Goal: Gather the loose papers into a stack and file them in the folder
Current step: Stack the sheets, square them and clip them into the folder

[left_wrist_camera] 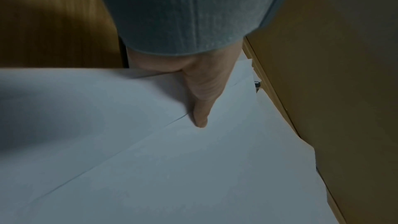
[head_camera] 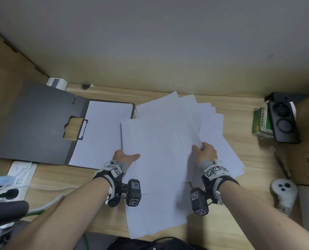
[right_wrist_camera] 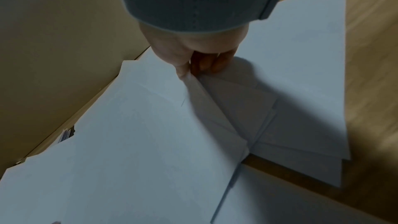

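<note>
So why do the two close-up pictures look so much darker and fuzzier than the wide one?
Head view: evenly lit, edges bent by the wide lens. Left wrist view: dim, a soft shadow over the papers beside the left hand. Right wrist view: the right hand throws a dark shadow over the fanned sheets; near paper is blurred.

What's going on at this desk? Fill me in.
A person is gathering loose white paper sheets on a light wooden desk. The left hand holds the pile's left edge, thumb on top; the right hand pinches several sheets at the right. The sheets are fanned out, not squared. An open dark grey folder, one white sheet inside, lies to the left.
</note>
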The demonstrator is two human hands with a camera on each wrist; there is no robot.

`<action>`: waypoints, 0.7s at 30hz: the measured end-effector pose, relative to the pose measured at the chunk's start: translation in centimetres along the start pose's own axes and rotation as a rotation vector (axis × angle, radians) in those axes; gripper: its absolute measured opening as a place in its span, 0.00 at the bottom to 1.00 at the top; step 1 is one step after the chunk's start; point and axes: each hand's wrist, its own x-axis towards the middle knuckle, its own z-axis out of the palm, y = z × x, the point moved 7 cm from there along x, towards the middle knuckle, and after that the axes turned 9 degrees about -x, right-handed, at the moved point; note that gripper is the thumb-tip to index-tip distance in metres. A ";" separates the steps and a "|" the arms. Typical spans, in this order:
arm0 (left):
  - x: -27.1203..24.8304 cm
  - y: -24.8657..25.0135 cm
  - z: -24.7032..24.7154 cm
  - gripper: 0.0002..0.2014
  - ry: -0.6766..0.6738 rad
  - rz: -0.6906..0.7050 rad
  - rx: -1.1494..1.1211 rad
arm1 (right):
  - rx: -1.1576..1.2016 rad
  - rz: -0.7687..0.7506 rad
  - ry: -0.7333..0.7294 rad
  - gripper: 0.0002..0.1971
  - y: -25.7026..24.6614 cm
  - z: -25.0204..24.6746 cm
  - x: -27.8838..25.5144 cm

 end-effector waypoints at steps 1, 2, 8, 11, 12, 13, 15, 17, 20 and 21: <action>0.0 -0.1 0.1 0.55 -0.006 -0.007 0.004 | 0.006 0.012 0.013 0.13 0.5 -0.3 -0.3; 0.0 -0.1 0.0 0.55 -0.006 -0.010 0.013 | 0.003 0.016 0.028 0.14 0.8 -0.4 -0.4; -0.7 1.6 -0.9 0.14 0.061 0.080 0.195 | 0.139 0.094 0.190 0.15 3.4 -4.2 -1.1; -0.7 2.3 -1.0 0.09 0.057 0.180 0.268 | 0.286 0.157 0.284 0.13 4.8 -6.6 -1.8; -1.0 2.6 -1.0 0.13 0.066 0.220 0.281 | 0.334 0.175 0.312 0.13 5.4 -7.1 -2.0; -1.4 2.8 -0.9 0.15 0.070 0.250 0.291 | 0.390 0.192 0.332 0.14 5.8 -7.5 -2.4; -1.9 3.1 -0.7 0.17 0.053 0.284 0.276 | 0.465 0.211 0.363 0.15 6.5 -7.6 -2.9; -1.9 3.0 -0.6 0.18 0.027 0.286 0.236 | 0.485 0.181 0.315 0.14 6.5 -7.0 -3.6; -1.2 3.0 -0.2 0.18 0.010 0.230 0.159 | 0.467 0.056 0.116 0.11 5.3 -4.8 -4.9; -0.9 2.9 0.0 0.18 -0.006 0.208 0.139 | 0.430 0.022 0.053 0.10 4.9 -4.0 -5.5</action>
